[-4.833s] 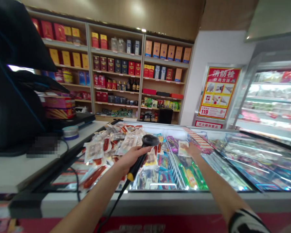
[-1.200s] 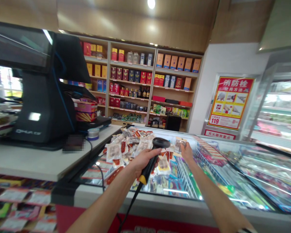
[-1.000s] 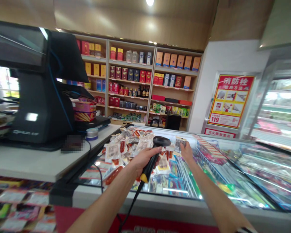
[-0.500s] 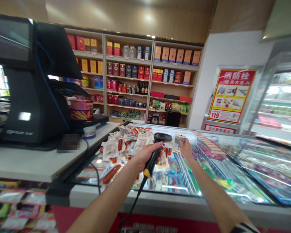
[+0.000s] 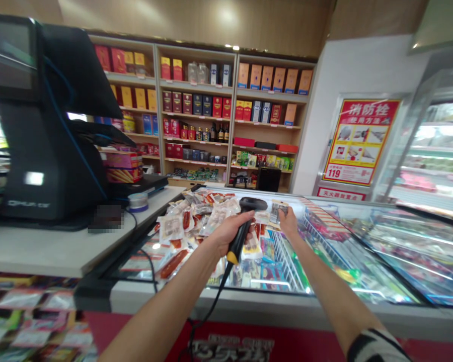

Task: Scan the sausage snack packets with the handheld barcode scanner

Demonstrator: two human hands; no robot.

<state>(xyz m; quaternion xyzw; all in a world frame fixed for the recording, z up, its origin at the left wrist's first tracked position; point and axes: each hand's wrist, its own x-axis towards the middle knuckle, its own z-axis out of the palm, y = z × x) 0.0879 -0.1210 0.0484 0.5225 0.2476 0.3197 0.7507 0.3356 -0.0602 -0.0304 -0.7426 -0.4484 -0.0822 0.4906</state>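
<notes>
My left hand [image 5: 226, 232] is wrapped around the handle of a black barcode scanner [image 5: 246, 221] with a yellow band and a trailing cable. The scanner's head points right, toward a small clear snack packet [image 5: 277, 211]. That packet is pinched upright in my right hand [image 5: 289, 224], a short way from the scanner head. Both hands hover over a chest freezer [image 5: 196, 303] with a glass top. A heap of vacuum-packed snack packets [image 5: 191, 221] lies on the glass just left of my hands.
A black checkout terminal [image 5: 41, 136] stands on a white counter [image 5: 53, 251] at left, with a tape roll [image 5: 137, 202] beside it. Wooden shelves [image 5: 211, 110] of boxed goods fill the back wall. A red fire-hydrant poster [image 5: 357, 142] and a lit fridge [image 5: 434, 151] are at right.
Earlier my right hand reached down at a packet in the freezer; it has since lifted a packet up beside the scanner head. Over the last second the hands barely move; the view shifts slightly.
</notes>
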